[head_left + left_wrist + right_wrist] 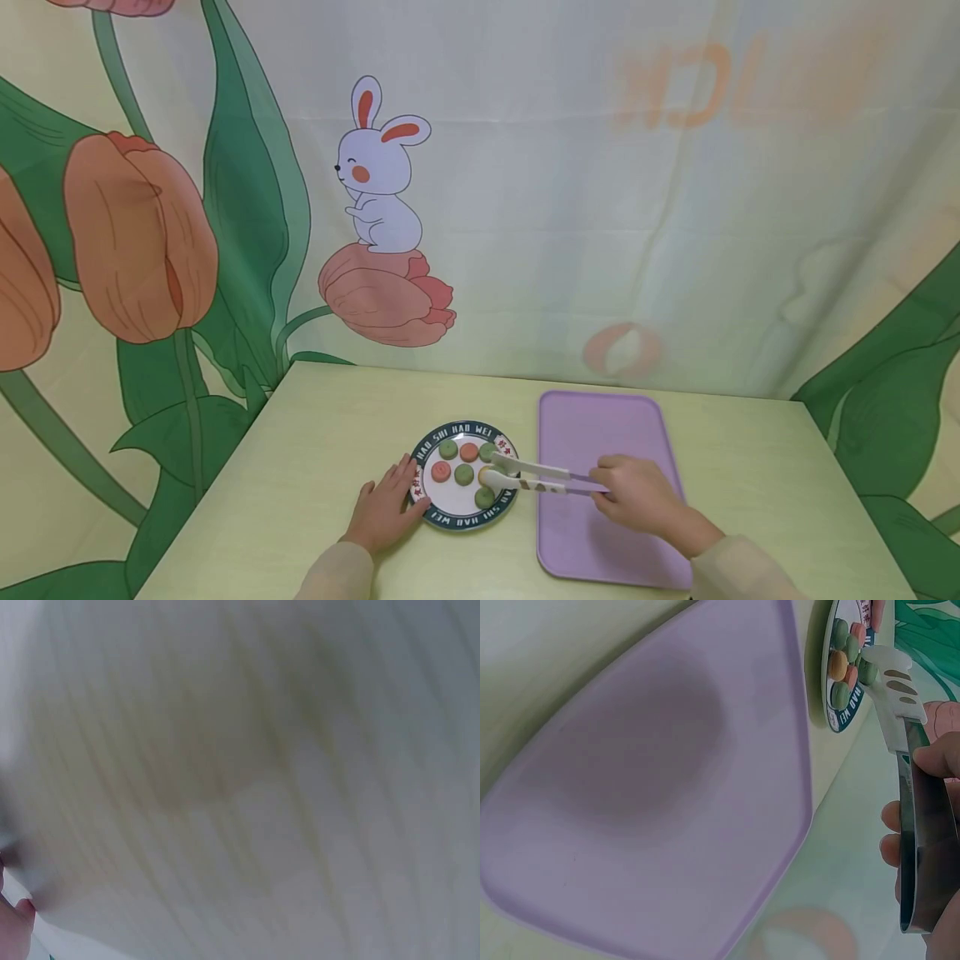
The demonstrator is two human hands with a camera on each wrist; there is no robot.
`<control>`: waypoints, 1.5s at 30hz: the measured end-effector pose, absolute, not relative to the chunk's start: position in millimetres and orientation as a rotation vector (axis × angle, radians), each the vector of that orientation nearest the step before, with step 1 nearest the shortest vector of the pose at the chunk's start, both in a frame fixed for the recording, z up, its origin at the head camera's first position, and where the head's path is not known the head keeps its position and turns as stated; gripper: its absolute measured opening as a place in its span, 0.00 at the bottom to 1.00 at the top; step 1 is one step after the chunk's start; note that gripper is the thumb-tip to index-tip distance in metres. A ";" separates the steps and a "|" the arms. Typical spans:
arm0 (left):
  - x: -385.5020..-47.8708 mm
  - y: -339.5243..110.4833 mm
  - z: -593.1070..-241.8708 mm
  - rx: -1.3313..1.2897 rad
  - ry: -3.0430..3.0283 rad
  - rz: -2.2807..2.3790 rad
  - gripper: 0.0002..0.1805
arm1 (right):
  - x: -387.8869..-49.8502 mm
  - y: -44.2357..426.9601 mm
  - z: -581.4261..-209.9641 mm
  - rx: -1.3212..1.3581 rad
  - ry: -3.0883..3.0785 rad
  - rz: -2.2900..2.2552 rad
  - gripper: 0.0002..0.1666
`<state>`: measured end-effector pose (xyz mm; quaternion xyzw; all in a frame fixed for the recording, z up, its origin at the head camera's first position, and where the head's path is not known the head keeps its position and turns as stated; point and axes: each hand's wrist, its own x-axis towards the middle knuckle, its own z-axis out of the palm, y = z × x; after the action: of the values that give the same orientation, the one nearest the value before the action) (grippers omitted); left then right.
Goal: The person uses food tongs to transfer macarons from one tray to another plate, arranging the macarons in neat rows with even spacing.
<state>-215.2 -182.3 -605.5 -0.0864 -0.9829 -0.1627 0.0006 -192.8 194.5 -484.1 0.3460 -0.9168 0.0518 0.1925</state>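
Observation:
At the left of the round plate (459, 523), which has a dark patterned rim, my left hand (386, 507) rests with fingers extended and touching the rim. Several green, pink and orange macarons (463, 474) lie on the plate. My right hand (636, 493) grips the handles of a pair of tongs (543, 478) with white heads and purplish arms. The tong heads reach over the plate's right side. In the right wrist view a green macaron (868, 672) appears between the heads; whether they squeeze it I cannot tell.
A purple tray (600, 550) lies flat right of the plate, beneath my right hand and the tongs. Both stand on a pale table (300, 467). Behind it hangs a curtain (525, 208) printed with tulips and a rabbit. The left wrist view is mostly a blurred pale surface.

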 end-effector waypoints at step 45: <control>-213.7 -180.8 -600.0 -0.294 -3.072 -0.535 0.39 | -201.9 154.0 -505.3 1.025 -2.663 0.159 0.07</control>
<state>-213.7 -180.8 -600.0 -0.0940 -0.9808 -0.1709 0.0046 -201.9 154.0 -505.3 0.3550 -0.9225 0.0549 0.1417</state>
